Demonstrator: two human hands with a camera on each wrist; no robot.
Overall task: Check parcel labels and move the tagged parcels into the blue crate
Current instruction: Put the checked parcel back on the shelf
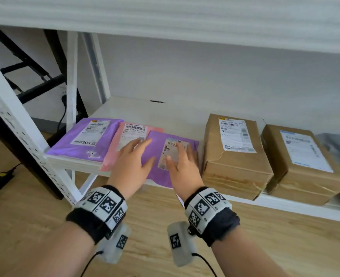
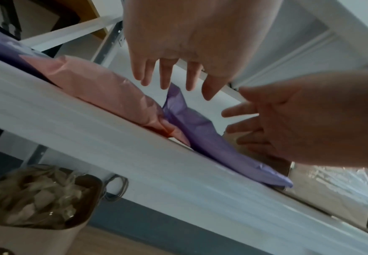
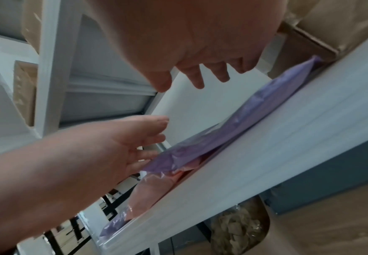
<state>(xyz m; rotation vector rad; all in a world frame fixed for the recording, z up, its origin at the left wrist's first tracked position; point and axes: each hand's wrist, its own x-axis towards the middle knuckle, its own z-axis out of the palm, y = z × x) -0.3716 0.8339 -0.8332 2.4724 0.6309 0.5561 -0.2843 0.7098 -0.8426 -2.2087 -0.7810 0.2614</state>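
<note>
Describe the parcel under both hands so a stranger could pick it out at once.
On the white shelf, three flat mailer bags overlap at the left and two cardboard boxes stand to the right. The one meant is the small purple mailer, rightmost of the bags, beside the nearer cardboard box. It alone lies on top of the pink mailer and hangs over the shelf's front edge.

Black wristbands (image 1: 89, 220) carry white marker-printed blocks, cabled cameras beneath.
</note>
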